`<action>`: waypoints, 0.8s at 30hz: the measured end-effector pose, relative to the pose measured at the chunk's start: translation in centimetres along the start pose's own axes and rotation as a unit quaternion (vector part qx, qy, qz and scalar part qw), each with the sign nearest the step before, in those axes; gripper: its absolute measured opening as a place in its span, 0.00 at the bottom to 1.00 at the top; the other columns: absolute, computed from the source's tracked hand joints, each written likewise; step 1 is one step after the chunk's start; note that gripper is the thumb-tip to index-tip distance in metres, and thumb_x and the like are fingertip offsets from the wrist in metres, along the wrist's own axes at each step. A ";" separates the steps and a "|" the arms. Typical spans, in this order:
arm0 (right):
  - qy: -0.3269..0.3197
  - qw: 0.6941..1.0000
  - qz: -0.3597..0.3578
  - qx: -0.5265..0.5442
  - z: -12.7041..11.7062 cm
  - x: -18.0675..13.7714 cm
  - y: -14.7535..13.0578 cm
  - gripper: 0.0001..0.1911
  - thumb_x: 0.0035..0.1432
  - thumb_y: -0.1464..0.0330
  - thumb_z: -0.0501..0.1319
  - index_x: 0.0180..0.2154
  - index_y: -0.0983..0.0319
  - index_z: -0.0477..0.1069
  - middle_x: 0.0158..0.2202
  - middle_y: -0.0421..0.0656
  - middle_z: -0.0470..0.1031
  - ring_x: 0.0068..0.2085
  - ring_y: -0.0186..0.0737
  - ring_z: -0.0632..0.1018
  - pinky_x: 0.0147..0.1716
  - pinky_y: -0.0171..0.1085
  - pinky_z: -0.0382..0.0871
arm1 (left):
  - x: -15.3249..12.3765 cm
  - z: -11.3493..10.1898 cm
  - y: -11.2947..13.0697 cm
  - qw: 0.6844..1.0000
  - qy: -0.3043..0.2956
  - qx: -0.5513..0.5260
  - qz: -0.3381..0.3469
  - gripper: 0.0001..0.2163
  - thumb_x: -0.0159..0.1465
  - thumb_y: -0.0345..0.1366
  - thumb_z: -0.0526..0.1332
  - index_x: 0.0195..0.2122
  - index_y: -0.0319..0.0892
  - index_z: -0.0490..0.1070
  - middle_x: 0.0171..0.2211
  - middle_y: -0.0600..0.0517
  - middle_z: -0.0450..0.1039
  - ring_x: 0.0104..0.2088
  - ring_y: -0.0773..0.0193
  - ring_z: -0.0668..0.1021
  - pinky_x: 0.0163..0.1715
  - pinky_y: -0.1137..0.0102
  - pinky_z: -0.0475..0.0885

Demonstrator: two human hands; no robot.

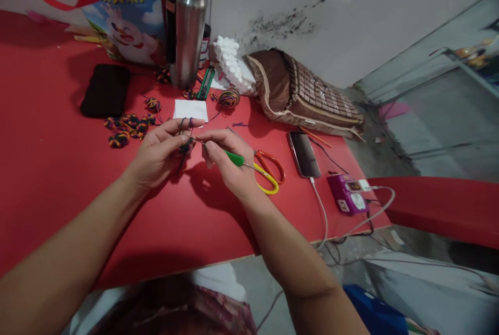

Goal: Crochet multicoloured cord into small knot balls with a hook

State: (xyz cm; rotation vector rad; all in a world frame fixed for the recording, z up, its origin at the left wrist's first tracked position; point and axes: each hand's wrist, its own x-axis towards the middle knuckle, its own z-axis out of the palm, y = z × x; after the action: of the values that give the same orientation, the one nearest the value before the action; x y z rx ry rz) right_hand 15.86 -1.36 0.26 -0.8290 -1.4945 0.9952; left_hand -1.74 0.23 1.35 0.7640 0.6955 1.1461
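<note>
My right hand [230,160] grips a crochet hook by its green handle [234,158], the thin metal tip pointing left. Pinched in my left hand [163,147] is a small dark piece of crochet work [186,145], with yarn looped round the raised index finger. The hook's tip meets the work between both hands, just above the red table [187,231]. Scissors [271,171] with orange and yellow handles lie right beside my right hand, their blades partly hidden. Several multicoloured crocheted pieces [127,129] rest left of my left hand. A ball of multicoloured yarn [229,98] sits behind the hands.
At the back stand a steel thermos [189,38] and a printed bag [128,28]. A black case-like object [105,90] lies at left. A brown cushion [304,93], a charging phone [304,154] and a purple power strip [346,193] occupy the right side.
</note>
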 end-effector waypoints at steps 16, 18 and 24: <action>0.074 0.992 0.044 0.097 1.1 -0.2 1.2 0.15 0.63 0.56 0.78 0.48 0.54 0.84 0.43 0.40 0.83 0.36 0.34 0.78 0.38 0.37 0.77 | 0.0 0.0 -0.9 0.924 0.063 0.279 0.256 0.14 0.72 0.42 0.71 0.56 0.44 0.82 0.38 0.49 0.81 0.32 0.64 0.77 0.34 0.70 0.77; 0.086 0.992 0.046 0.080 1.4 -0.2 1.3 0.20 0.60 0.53 0.79 0.49 0.54 0.83 0.45 0.41 0.83 0.39 0.37 0.80 0.42 0.39 0.80 | -0.3 0.4 -1.0 0.924 0.070 0.272 0.259 0.14 0.73 0.41 0.70 0.57 0.44 0.83 0.40 0.48 0.82 0.35 0.63 0.79 0.38 0.69 0.78; 0.073 0.993 0.052 0.082 2.1 -0.5 0.9 0.18 0.60 0.54 0.78 0.48 0.53 0.83 0.44 0.41 0.85 0.42 0.39 0.83 0.50 0.42 0.82 | -0.8 1.2 -0.7 0.946 0.088 0.205 0.236 0.10 0.71 0.35 0.72 0.53 0.45 0.84 0.45 0.48 0.84 0.44 0.59 0.82 0.47 0.69 0.78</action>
State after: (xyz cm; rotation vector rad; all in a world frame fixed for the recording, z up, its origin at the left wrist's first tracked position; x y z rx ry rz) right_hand 13.85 -1.73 -0.85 -0.8487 -1.2393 1.0946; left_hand -0.60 -0.92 1.51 1.2360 0.9492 1.5399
